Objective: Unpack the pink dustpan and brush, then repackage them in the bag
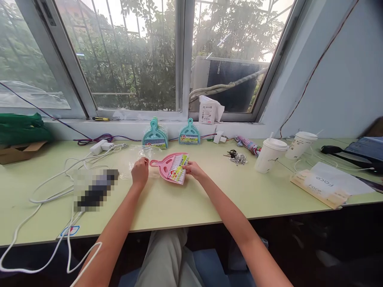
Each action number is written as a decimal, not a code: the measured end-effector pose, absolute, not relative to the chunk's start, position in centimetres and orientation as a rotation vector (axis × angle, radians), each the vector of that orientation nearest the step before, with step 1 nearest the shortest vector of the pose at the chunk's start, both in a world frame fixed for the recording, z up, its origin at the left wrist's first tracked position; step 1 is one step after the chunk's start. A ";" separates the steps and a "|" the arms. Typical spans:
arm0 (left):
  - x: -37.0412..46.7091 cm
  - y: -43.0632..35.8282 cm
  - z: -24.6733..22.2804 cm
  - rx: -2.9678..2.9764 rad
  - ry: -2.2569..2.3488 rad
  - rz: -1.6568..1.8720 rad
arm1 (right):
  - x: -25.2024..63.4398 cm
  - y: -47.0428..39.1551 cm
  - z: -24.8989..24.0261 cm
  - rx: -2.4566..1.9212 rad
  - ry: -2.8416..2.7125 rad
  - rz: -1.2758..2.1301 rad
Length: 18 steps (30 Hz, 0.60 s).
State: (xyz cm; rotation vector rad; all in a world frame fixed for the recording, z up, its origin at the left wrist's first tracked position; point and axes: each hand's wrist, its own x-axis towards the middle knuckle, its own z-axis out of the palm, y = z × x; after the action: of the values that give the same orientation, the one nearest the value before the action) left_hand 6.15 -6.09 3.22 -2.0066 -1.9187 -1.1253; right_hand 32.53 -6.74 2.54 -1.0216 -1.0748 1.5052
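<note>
A pink dustpan (164, 166) with a small white-bristled brush and a yellow-green label (179, 165) is held just above the table, its handle pointing left. My right hand (194, 170) grips its wide edge at the label, thumb on top. Left of the handle, my left hand (140, 172) is closed in a pinch on a crinkled clear plastic bag (127, 164), which spreads behind and beside the fingers. Beyond them stand a stack of wrapped turquoise dustpans (154, 135) and a single turquoise dustpan (189, 132), leaning by the window wall.
White cables (56, 195) and a blurred-out dark object (97, 191) lie at left. Keys (236, 156), two lidded cups (271, 155) (301, 144) and a tissue pack (320, 187) are at right. A white paper packet (208, 110) stands on the sill.
</note>
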 end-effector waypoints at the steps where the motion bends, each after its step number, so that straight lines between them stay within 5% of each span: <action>1: 6.3 -6.1 3.1 -2.040 -1.862 -1.156 | 32.2 -6.9 2.6 -1.007 -1.087 1.507; 13: 9.2 -7.9 4.2 -2.438 -1.283 -1.417 | 29.0 -8.3 2.9 -0.928 -0.972 1.396; 18: 9.5 -8.8 5.0 -2.148 -1.263 -1.568 | 28.8 -8.3 2.8 -0.886 -0.979 1.367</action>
State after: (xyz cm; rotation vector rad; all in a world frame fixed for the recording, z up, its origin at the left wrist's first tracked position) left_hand 9.54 -8.77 4.96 -2.1475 -1.2626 -1.5681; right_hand 28.83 -8.33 2.81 -0.8857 -0.9788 1.3674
